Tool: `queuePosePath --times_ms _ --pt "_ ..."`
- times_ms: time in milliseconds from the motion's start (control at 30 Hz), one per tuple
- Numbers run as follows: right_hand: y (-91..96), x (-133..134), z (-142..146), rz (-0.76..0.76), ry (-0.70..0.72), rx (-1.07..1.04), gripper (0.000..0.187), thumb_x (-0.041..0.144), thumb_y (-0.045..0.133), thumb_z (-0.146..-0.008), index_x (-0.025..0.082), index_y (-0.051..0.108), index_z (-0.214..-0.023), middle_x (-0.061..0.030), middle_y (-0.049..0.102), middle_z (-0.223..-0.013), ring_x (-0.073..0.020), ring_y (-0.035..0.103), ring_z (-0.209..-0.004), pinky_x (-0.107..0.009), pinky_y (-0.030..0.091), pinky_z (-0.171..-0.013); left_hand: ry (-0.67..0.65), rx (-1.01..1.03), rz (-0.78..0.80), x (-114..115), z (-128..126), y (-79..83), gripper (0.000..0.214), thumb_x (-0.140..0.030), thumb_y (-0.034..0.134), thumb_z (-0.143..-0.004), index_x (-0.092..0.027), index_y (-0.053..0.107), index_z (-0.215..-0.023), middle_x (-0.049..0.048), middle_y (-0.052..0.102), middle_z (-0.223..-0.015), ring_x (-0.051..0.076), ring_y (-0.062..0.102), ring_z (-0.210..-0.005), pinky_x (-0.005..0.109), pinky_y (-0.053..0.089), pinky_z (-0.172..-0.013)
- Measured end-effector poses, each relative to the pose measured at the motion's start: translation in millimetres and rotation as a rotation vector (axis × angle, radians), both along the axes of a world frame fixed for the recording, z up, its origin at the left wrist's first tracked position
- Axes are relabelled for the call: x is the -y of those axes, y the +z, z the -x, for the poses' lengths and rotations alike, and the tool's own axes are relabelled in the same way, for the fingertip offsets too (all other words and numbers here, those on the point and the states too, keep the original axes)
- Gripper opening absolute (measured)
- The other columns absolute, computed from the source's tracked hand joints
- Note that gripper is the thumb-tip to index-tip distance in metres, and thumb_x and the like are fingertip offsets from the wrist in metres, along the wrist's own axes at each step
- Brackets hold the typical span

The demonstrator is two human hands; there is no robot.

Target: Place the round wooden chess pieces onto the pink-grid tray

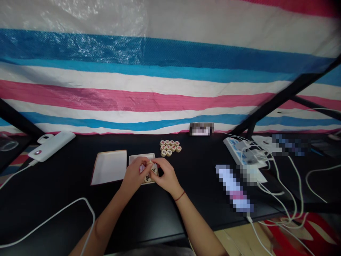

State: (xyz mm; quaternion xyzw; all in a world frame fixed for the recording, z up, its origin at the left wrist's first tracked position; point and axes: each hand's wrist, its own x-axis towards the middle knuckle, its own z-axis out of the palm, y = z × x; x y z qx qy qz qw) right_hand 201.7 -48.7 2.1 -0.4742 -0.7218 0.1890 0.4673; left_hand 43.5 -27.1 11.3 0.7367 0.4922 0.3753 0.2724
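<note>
My left hand [135,172] and my right hand [166,175] meet above a small white box [142,155] on the black table. Their thumbs and fingers close together around a round xiangqi piece [153,170] with a black character. Just below it in the box lies another black-marked xiangqi piece [147,178]; my fingers hide much of the inside. Beyond the box, to the right, a cluster of xiangqi pieces [168,147] stands in close rows, most with red characters and two in front with black. Left of my left hand lies the open box lid [110,167], white inside.
A white device [52,146] with a cable stands at the far left. On the right are a blurred phone [234,188], a power strip [237,151] and tangled white cables [277,174]. A striped sheet [160,81] hangs behind the black table [149,213].
</note>
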Motion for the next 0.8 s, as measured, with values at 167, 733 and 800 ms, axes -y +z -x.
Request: queuePosePath --times_ms 167,733,800 --pt "0.8 -1 -4 -0.042 -0.078 0.006 0.021 0.025 0.056 -0.085 0.021 0.064 -0.104 -0.0066 0.068 -0.095 -0.0181 0.062 -0.083 -0.031 0.051 -0.077 -0.018 0.042 0.060 -2 4 2.9 0.016 -0.035 0.055 -0.088 -0.022 0.063 -0.095 0.0004 0.070 -0.088 0.016 0.066 -0.078 0.028 0.053 -0.074" --pt "-28.3 -9 -69 0.219 -0.516 0.257 0.026 0.034 0.049 -0.084 0.018 0.064 -0.099 -0.0035 0.060 -0.076 -0.0183 0.059 -0.068 -0.028 0.043 -0.063 -0.100 -0.457 -0.127 -16 20 -11.5 0.022 -0.023 0.054 -0.086 -0.029 0.071 -0.099 0.0031 0.070 -0.105 0.023 0.059 -0.101 0.040 0.037 -0.089" --pt "-28.4 -10 -69 0.201 -0.494 0.264 0.023 0.030 0.046 -0.086 0.019 0.065 -0.093 -0.0051 0.061 -0.080 -0.0190 0.059 -0.072 -0.029 0.044 -0.066 -0.107 -0.467 -0.120 -16 19 -11.1 0.022 -0.024 0.055 -0.086 -0.030 0.071 -0.098 0.0027 0.070 -0.105 0.023 0.059 -0.102 0.041 0.036 -0.090"
